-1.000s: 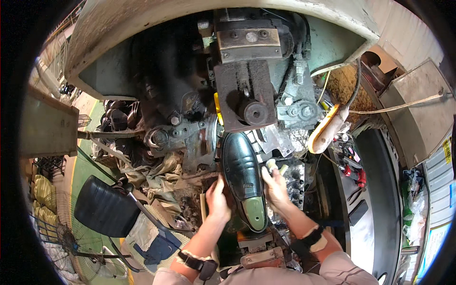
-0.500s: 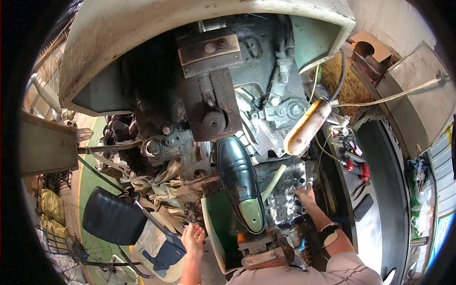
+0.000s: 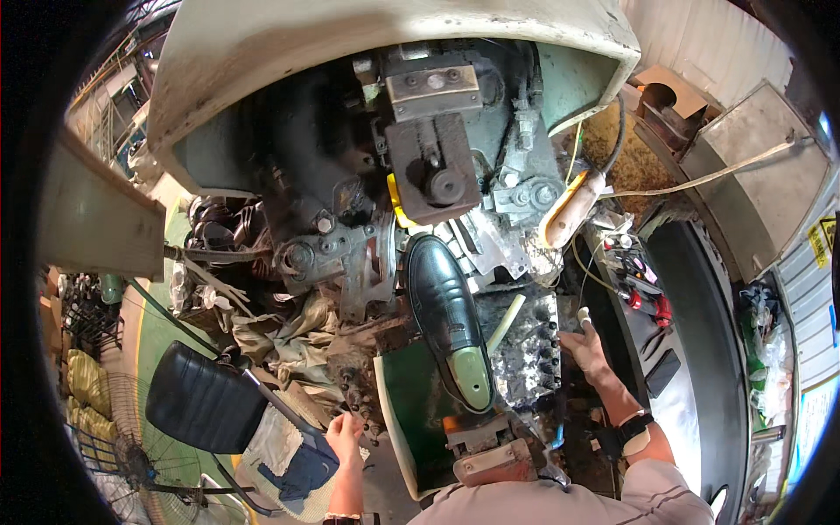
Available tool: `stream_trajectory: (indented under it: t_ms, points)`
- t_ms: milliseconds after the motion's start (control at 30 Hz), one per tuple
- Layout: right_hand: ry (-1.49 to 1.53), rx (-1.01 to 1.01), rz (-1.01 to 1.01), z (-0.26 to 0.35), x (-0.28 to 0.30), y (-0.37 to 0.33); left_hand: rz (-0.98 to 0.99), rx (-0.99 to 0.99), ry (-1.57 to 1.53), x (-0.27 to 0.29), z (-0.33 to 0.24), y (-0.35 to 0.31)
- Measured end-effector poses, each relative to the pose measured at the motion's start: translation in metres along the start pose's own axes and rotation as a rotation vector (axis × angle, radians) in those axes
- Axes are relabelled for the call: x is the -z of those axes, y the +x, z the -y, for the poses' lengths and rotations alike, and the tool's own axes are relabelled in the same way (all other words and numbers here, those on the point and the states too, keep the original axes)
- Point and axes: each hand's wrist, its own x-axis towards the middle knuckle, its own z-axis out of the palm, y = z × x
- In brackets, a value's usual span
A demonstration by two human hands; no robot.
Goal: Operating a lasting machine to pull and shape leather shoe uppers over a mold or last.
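A glossy black shoe (image 3: 434,293) sits on a green shoe last (image 3: 471,378), its toe toward a dark press block (image 3: 432,166) of the machine. To the lower left is my left hand (image 3: 345,435), fingers curled together beside a small dark lever with knobs (image 3: 352,398); what they grip is hidden. Beside the right edge of a worn metal plate (image 3: 528,359) with a row of knobs is my right hand (image 3: 588,348). Its fingers are apart, and one tip wears a white covering. A pale green tube (image 3: 507,324) stands between shoe and plate.
A lamp (image 3: 573,210) hangs right of the shoe. Red-handled tools (image 3: 652,306) and a dark phone (image 3: 662,374) lie on the right-hand shelf. A black-backed chair (image 3: 204,398) and a wire fan (image 3: 131,446) stand at left. The machine's pale hood (image 3: 394,31) arches overhead.
The view has shifted. The press block appears higher and farther right, and a yellow part shows beside it. My right hand sits slightly farther right; my left hand stays curled.
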Motion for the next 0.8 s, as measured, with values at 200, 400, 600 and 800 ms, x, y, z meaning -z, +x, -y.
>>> stream_trajectory:
  t_ms: [200, 400, 600, 800]
  points:
    - [-0.054, 0.073, 0.059, 0.02, -0.006, -0.041, -0.15, 0.019, 0.559, 0.035, 0.117, 0.008]
    - [-0.088, 0.208, 0.101, 0.03, -0.017, -0.053, -0.114, 0.006, 0.423, 0.041, 0.096, -0.004]
    - [-0.404, 0.386, 0.22, 0.056, -0.048, -0.051, 0.046, -0.251, 0.072, -0.021, -0.045, -0.033]
    - [-0.948, 0.647, 0.267, 0.069, -0.083, -0.071, 0.475, -0.516, 0.051, -0.167, -0.149, -0.146]
